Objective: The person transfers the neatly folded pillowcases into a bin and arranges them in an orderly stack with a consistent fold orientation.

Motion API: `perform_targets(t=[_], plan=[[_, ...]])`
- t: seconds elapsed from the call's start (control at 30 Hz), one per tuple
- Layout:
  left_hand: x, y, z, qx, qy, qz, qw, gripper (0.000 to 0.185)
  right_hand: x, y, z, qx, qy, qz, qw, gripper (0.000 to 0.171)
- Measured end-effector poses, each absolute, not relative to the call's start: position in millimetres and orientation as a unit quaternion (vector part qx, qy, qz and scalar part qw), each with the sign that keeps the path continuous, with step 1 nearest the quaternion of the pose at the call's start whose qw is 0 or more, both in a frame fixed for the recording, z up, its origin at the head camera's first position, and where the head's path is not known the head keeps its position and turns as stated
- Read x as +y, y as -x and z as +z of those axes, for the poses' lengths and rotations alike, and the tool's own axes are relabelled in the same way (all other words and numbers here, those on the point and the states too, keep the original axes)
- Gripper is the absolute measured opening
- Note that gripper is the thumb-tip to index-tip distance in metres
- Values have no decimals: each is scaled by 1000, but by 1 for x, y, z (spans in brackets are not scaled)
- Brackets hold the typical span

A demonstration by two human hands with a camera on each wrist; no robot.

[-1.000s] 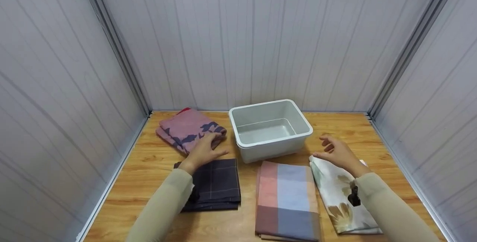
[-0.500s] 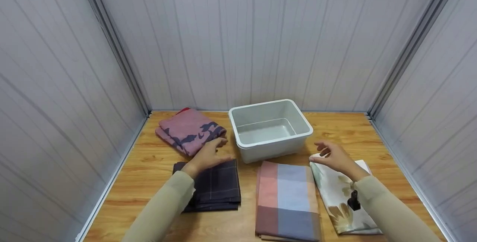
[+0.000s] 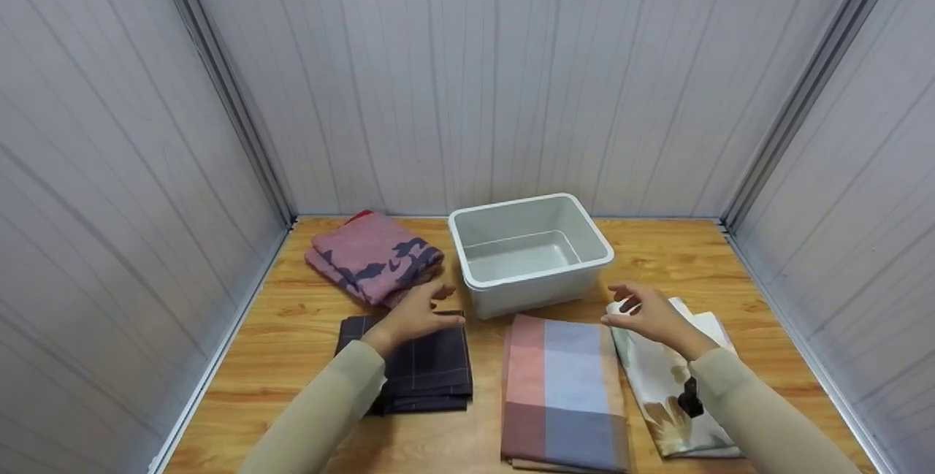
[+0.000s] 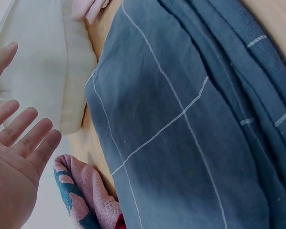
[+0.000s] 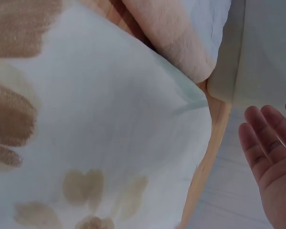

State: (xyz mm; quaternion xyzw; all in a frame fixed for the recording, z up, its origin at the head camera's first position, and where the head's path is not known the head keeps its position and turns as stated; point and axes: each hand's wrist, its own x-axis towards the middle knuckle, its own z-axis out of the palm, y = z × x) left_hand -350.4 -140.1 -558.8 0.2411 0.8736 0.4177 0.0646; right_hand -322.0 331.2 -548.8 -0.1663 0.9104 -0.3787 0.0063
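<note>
My left hand (image 3: 416, 313) hovers over the far edge of a folded dark cloth (image 3: 431, 364) with thin pale check lines. In the left wrist view that cloth (image 4: 148, 109) fills most of the frame, apart from the relaxed fingers. My right hand (image 3: 650, 317) is above the far end of a folded white cloth (image 3: 665, 386) with brown flowers. The right wrist view has its fingers loosely extended beside the white cloth (image 5: 114, 105), holding nothing. Between the hands lies a folded pink, blue and peach checked cloth (image 3: 570, 394). Beyond it stands a pale grey plastic bin (image 3: 533, 295) with nothing inside.
A folded pink towel (image 3: 372, 255) with dark blue patches lies at the back left, beside the bin. Pale panel walls (image 3: 497, 79) enclose the wooden tabletop (image 3: 679, 247) at the back and on both sides.
My left hand has drawn back from the pink towel, slightly toward me and rightward. The right hand has shifted a little left and nearer me. The cloths and bin stay put.
</note>
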Motion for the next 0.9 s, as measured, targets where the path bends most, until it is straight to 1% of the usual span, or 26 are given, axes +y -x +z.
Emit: perform_targets(t=[0.17, 0.37, 0.47, 0.73, 0.9], plan=[[-138, 348, -564, 874, -241, 415, 72, 70, 328, 319, -548, 904, 170, -393, 16, 66], [-132, 346, -569, 863, -263, 426, 61, 60, 325, 317, -550, 900, 177, -399, 25, 67], [-129, 344, -570, 858, -269, 433, 66, 58, 324, 317, -552, 900, 185, -394, 25, 65], [-117, 338, -573, 861, -255, 428, 101, 62, 321, 314, -556, 895, 207, -394, 19, 60], [-111, 335, -579, 858, -266, 428, 97, 66, 318, 312, -558, 891, 213, -399, 22, 59]])
